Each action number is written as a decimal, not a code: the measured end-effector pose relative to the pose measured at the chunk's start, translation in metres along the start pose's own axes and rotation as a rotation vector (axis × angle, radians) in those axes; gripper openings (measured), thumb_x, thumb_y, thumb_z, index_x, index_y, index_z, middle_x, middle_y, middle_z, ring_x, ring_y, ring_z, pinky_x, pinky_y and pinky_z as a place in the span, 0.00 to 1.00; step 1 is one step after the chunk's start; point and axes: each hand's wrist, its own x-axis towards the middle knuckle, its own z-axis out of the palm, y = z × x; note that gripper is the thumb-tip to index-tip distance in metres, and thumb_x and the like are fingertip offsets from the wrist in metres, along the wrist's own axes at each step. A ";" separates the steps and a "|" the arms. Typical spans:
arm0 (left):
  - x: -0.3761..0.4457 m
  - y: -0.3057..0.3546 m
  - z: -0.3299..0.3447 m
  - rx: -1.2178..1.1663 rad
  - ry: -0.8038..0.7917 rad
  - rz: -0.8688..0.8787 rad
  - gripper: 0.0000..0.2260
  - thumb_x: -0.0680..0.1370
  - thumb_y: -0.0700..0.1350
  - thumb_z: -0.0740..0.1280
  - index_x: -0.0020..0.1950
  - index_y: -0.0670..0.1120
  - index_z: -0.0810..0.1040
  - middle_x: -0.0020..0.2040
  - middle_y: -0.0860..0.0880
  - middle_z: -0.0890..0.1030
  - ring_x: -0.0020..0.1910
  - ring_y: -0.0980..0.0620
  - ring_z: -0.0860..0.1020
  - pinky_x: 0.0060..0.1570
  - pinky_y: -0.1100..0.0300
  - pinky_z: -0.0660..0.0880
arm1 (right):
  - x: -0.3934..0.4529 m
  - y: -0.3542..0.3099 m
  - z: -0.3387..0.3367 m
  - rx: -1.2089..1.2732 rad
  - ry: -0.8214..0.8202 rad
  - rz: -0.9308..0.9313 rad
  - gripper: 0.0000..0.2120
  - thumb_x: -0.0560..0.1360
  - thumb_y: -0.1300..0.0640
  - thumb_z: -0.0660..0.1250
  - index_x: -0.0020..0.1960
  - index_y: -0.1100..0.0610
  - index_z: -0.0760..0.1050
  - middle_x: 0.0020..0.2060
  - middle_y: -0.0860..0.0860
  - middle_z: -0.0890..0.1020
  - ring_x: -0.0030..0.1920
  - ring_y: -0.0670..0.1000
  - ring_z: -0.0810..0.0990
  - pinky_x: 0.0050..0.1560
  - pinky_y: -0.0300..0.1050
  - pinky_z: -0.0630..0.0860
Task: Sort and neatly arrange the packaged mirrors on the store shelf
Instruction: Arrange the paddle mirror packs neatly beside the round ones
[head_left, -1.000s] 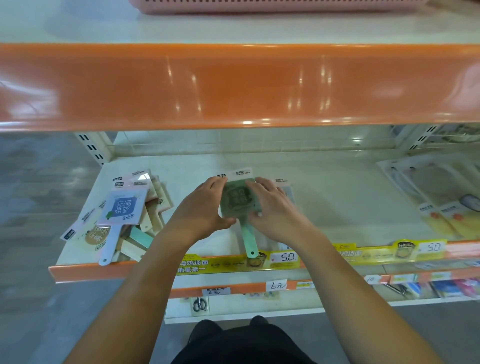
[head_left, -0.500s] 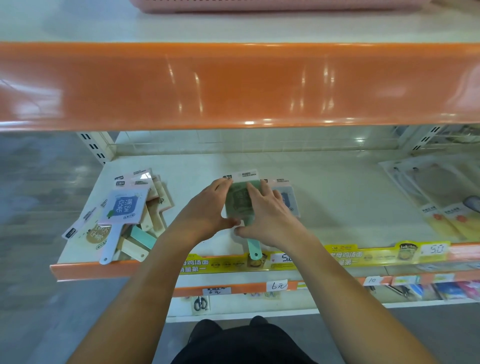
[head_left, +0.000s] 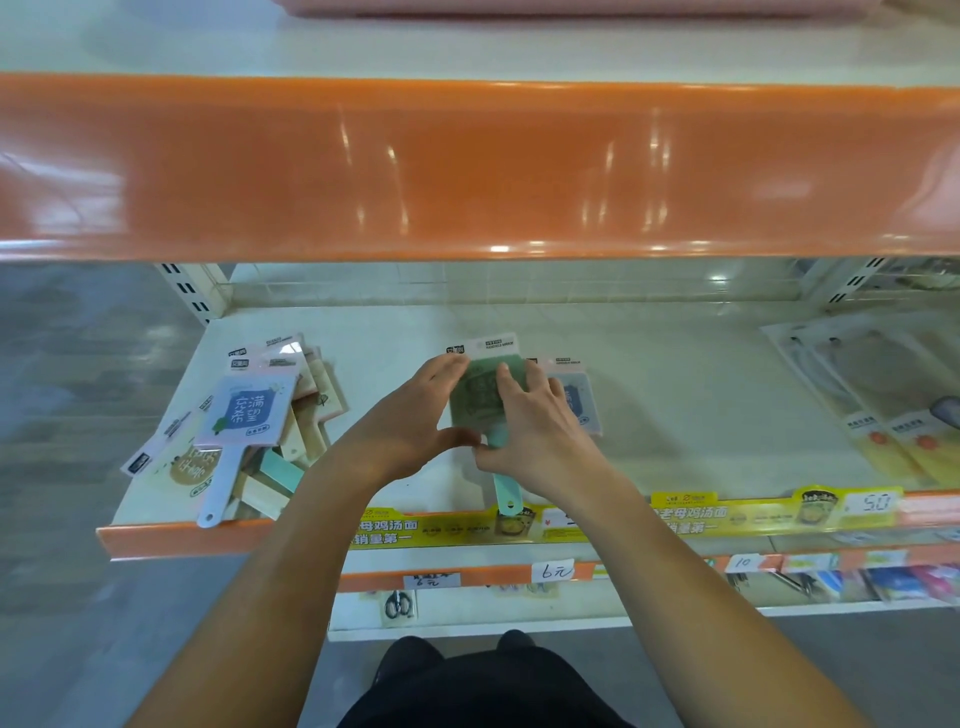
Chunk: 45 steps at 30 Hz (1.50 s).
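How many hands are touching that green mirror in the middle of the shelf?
2. The left hand rests against the green packaged hand mirror's left edge; the right hand lies on its face and right side.

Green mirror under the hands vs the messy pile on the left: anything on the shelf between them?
Head view: only the left hand and forearm cross that stretch; the white shelf between green mirror and pile is otherwise bare.
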 end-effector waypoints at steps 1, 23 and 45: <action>0.000 -0.001 -0.001 -0.005 -0.007 0.007 0.38 0.75 0.54 0.69 0.78 0.46 0.53 0.78 0.52 0.54 0.75 0.55 0.56 0.70 0.61 0.57 | 0.000 0.000 0.000 0.006 0.001 0.001 0.47 0.70 0.44 0.73 0.78 0.60 0.51 0.72 0.57 0.59 0.70 0.58 0.60 0.68 0.53 0.67; -0.002 -0.021 0.006 0.223 0.165 -0.154 0.27 0.78 0.48 0.60 0.76 0.45 0.58 0.76 0.46 0.58 0.76 0.48 0.55 0.70 0.49 0.62 | 0.007 -0.001 0.012 0.101 0.213 0.122 0.39 0.70 0.45 0.70 0.75 0.57 0.58 0.70 0.53 0.62 0.68 0.55 0.60 0.63 0.49 0.67; 0.002 -0.011 0.028 0.185 0.112 -0.154 0.24 0.77 0.48 0.62 0.73 0.46 0.64 0.74 0.47 0.63 0.73 0.49 0.61 0.67 0.51 0.65 | 0.015 0.021 0.036 -0.033 -0.004 0.114 0.34 0.77 0.38 0.59 0.78 0.50 0.54 0.79 0.54 0.49 0.78 0.60 0.43 0.77 0.58 0.44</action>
